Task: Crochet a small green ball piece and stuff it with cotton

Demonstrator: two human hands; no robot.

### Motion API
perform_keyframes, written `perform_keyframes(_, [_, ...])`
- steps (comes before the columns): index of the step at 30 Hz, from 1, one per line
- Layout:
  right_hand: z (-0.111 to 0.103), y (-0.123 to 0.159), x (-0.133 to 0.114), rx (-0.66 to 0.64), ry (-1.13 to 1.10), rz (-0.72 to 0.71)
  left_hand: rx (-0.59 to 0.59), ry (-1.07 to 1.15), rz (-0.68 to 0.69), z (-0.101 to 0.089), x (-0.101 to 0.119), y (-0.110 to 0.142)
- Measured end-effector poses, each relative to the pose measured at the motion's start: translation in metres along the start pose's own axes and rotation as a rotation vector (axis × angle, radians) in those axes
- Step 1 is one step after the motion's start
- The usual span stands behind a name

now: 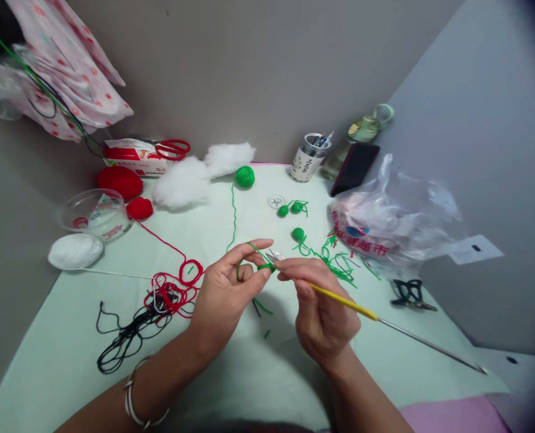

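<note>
Between the fingertips of my left hand (231, 291) is a small piece of green crochet (266, 266), with green yarn looped over the raised index finger. My right hand (324, 304) grips a crochet hook (342, 299) by its yellow handle; the long metal end sticks out to the lower right. The hook's working tip meets the green piece, but its exact place in the stitches is too small to make out. From my left hand the yarn runs back to a green yarn ball (245, 177). Small green crocheted balls (298, 234) with loose tails lie beyond my hands.
Red yarn balls (120, 182), a white yarn ball (76, 251), a clear tub (109, 216) and tangled black yarn (134, 337) lie left. White stuffing (183, 183) and red-handled scissors (173, 148) are behind. A pen can (307, 159), phone (355, 168), plastic bag (398, 210) and black clip (411, 293) stand right.
</note>
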State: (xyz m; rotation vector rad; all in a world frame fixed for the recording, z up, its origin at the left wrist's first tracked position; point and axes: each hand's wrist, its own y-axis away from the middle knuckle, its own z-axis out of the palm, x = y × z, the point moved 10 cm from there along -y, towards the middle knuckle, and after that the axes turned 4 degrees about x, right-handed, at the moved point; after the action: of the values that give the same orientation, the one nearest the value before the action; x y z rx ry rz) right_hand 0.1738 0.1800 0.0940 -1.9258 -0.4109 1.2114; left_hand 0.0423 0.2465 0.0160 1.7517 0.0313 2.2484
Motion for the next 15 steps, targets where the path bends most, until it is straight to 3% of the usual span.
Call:
perform_keyframes(5, [-0.003, -0.003, 0.004, 0.038, -0.009, 0.044, -0.002, 0.015, 0.010, -0.001, 0.003, -0.001])
perform_keyframes(9, [0.006, -0.001, -0.006, -0.037, 0.155, -0.078, 0.009, 0.048, -0.014, 0.001, 0.001, 0.000])
perform_keyframes(15, [0.010, 0.012, -0.009, -0.048, 0.357, -0.161, -0.152, 0.385, -0.318, 0.023, -0.018, 0.003])
